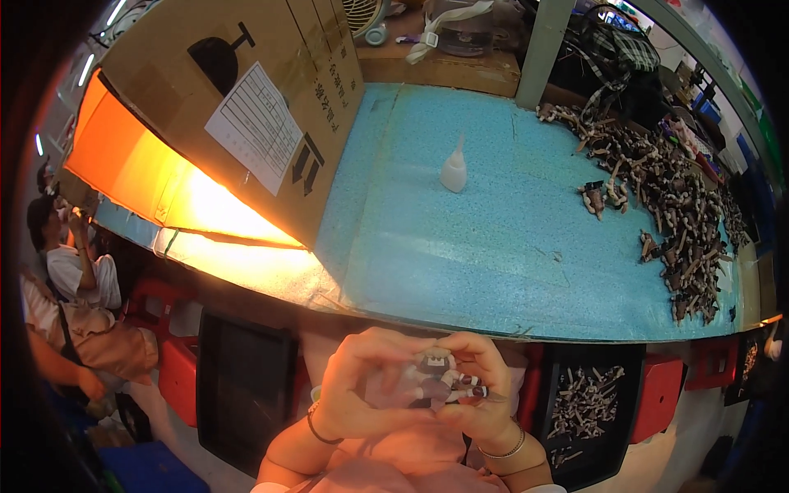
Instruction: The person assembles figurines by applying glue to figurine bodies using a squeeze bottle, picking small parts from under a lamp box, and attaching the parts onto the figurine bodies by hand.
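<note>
Close to my body, just off the table's near edge, both hands hold a small jointed figurine [437, 380] with brown, white and grey parts. My left hand [355, 386] curls round it from the left, fingers along its top and thumb low. From the other side, my right hand [483, 386] grips it, fingertips at its upper part and thumb beneath. Part of the figurine is hidden behind my fingers. A small white squeeze bottle [454, 171] with a thin nozzle stands upright on the blue tabletop [427, 246].
A large pile of similar brown-and-white figure parts [678, 205] covers the table's right side. At the left stands a big cardboard box [271, 49], lit orange inside. Below the table are an empty-looking black tray [246, 386], another black tray [625, 411] with parts, and red stools [657, 394]. People sit at far left.
</note>
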Motion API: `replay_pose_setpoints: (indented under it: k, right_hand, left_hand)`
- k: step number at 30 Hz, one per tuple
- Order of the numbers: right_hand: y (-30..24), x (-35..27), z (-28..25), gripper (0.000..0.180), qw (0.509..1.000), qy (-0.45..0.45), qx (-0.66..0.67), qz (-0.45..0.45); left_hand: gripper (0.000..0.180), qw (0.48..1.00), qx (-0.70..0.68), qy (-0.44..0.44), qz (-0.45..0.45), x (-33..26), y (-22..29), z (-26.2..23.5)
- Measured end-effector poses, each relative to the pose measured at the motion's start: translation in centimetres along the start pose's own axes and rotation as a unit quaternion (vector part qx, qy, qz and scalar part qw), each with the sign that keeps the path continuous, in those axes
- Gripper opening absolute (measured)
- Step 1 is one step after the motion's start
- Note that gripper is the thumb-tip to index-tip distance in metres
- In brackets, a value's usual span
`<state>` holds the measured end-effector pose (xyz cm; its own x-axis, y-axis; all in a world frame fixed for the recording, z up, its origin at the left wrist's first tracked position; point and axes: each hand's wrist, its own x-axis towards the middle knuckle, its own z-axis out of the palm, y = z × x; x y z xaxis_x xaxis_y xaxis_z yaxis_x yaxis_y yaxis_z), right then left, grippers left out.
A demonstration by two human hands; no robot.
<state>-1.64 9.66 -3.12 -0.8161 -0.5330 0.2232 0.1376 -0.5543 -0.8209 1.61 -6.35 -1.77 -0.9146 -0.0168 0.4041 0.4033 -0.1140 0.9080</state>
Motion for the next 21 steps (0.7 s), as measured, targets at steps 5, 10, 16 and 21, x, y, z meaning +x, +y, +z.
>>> replay_pose_setpoints:
  k: [5, 10, 16, 21]
  right_hand:
    - [-0.4, -0.3, 0.1, 0.061, 1.0, -0.002, -0.017, 0.002]
    - [-0.1, -0.7, -0.3, 0.062, 1.0, -0.007, -0.027, 0.004]
    - [2.9, -3.0, -2.2, 0.055, 0.994, 0.06, -0.031, 0.087]
    - [4.6, -5.2, -3.6, 0.051, 0.981, 0.139, -0.007, 0.136]
  left_hand:
    - [0.05, 0.999, -0.037, -0.017, -0.001, 0.0, 0.0, 0.0]
    - [0.047, 0.999, -0.034, -0.029, -0.024, -0.5, -0.4, 0.0]
    - [0.048, 0.986, -0.078, 0.005, -0.149, -2.8, -2.9, 0.9]
    - [0.042, 0.967, -0.127, 0.003, -0.219, -4.6, -5.7, 1.7]
